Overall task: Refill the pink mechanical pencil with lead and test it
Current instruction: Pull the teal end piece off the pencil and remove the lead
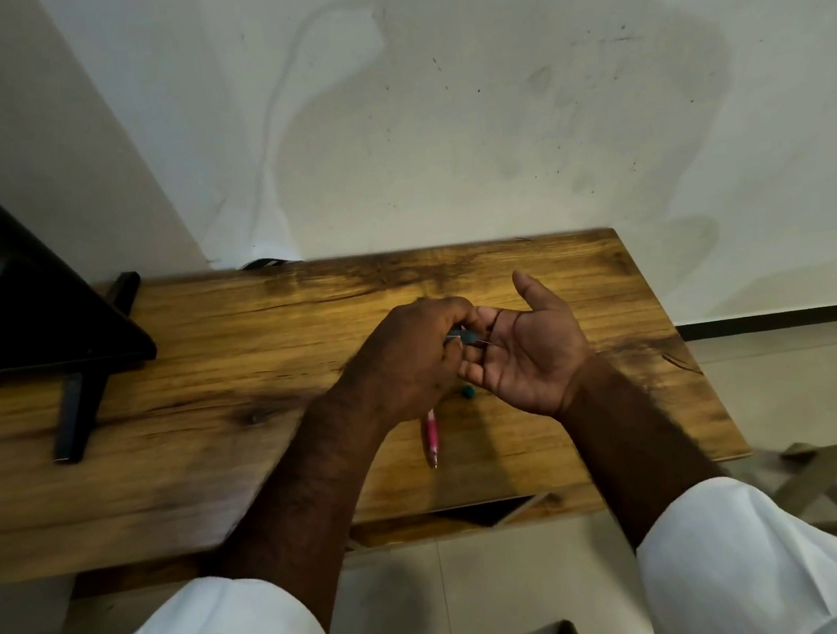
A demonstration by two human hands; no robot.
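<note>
Centre frame, over a grained wooden table (207,390), the left hand (411,364) pinches a teal lead tube (459,335) above the right hand (528,351), which is spread flat, palm up and holding nothing. Below them lies the pink pencil (431,436), light, slick plastic best gripped mid-barrel. A hair-thin lead (484,343), likely brittle, juts from the tube, whose small round cap (467,390) sits nearby.

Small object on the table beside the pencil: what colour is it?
The small object is teal; the head view shows it.
</note>
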